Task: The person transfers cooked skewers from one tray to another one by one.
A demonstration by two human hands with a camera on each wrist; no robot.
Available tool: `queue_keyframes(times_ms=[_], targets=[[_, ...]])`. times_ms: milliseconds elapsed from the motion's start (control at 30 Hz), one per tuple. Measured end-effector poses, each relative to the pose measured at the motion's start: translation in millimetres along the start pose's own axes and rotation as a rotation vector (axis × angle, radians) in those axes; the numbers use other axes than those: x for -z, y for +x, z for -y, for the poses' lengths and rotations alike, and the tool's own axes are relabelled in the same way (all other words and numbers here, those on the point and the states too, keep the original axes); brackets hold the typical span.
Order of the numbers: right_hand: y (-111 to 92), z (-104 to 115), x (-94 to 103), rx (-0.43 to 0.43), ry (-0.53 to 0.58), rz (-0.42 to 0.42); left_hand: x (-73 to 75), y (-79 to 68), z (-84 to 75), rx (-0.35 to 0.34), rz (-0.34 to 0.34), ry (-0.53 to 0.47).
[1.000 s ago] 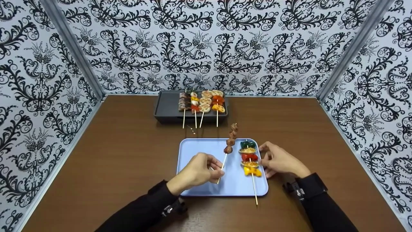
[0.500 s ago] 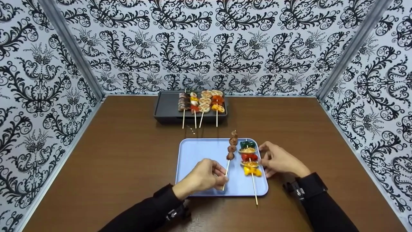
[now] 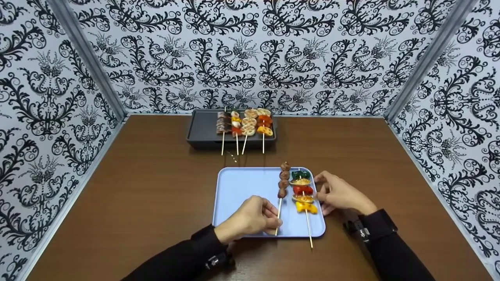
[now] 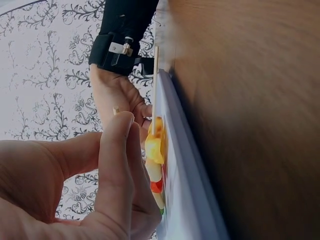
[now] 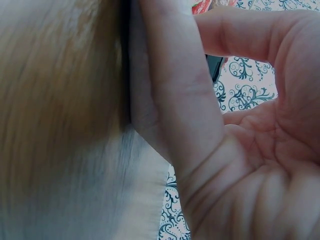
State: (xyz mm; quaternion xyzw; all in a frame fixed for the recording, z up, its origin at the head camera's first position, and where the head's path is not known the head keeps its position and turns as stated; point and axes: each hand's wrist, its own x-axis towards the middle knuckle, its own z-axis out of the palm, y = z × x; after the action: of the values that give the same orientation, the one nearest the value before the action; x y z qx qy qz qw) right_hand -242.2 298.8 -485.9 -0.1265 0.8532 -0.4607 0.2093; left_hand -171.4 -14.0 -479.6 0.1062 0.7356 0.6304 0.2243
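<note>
The left hand [image 3: 254,216] has thumb and fingers pinched narrow on the lower stick of the meatball skewer [image 3: 283,184]; in my left wrist view a short end of that stick projects just past the fingertips [image 4: 120,125]. The skewer lies over the tray [image 3: 234,183], its top meatball overlapping the far rim as I see it from the head; I cannot tell whether it touches the surface beneath. The right hand [image 3: 341,195] rests at the tray's right rim, thumb and forefinger spaced apart; I cannot tell whether they grip it. Between the right hand and the meatballs lies the vegetable skewer [image 3: 303,190], its stick crossing the near rim and overhanging the table [image 3: 168,175]. The gap separating the two skewers is narrow at the food, wider at the sticks. My broadest stretch of visible tray surface is left of the meatballs. Beyond the far rim, across a band of brown wood, the dark griddle [image 3: 203,125] stands near the patterned back wall [image 3: 250,70], four skewers [image 3: 249,123] on it, their sticks projecting over its near edge.
</note>
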Motion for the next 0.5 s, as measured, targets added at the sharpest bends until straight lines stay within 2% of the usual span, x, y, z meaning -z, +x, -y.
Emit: queue_keyframes(times_ms=[500], targets=[[-0.7, -0.4, -0.5, 0.004, 0.007, -0.012, -9.7, 4.0, 7.8, 0.053, 0.031, -0.080]])
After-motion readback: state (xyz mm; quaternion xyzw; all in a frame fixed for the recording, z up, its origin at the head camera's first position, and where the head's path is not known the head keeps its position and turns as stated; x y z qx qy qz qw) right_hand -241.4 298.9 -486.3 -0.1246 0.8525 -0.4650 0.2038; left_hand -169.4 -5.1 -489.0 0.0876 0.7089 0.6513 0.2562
